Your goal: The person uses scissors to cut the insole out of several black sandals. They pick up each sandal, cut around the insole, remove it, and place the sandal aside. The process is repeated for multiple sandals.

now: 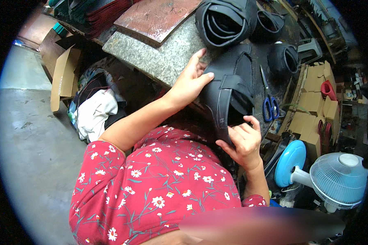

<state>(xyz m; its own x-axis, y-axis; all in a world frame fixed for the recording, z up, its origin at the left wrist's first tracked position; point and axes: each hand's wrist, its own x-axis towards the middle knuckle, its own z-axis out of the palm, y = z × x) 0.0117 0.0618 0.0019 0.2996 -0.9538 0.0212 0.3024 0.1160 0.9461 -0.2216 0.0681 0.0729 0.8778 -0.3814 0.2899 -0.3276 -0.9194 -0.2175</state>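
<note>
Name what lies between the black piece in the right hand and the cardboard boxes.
In the head view, blue-handled scissors lie between the black piece and the cardboard boxes.

At upper centre, a speckled grey slab [131, 51], with a reddish-brown board [157, 18] flat on its far part. To the right of the slab, a dark bench [279, 87]. Near its right edge, scissors [270, 108], lying flat, with blue handles toward the bottom and blades toward the top. Just beyond the scissors, slightly right, a curled black upper [277, 57]; farther up, a second upper [276, 20]. Left of that, a bigger nested stack [225, 24], on slab or bench, impossible to tell. At far left, a grey floor [32, 134] with dark smudges.
</note>
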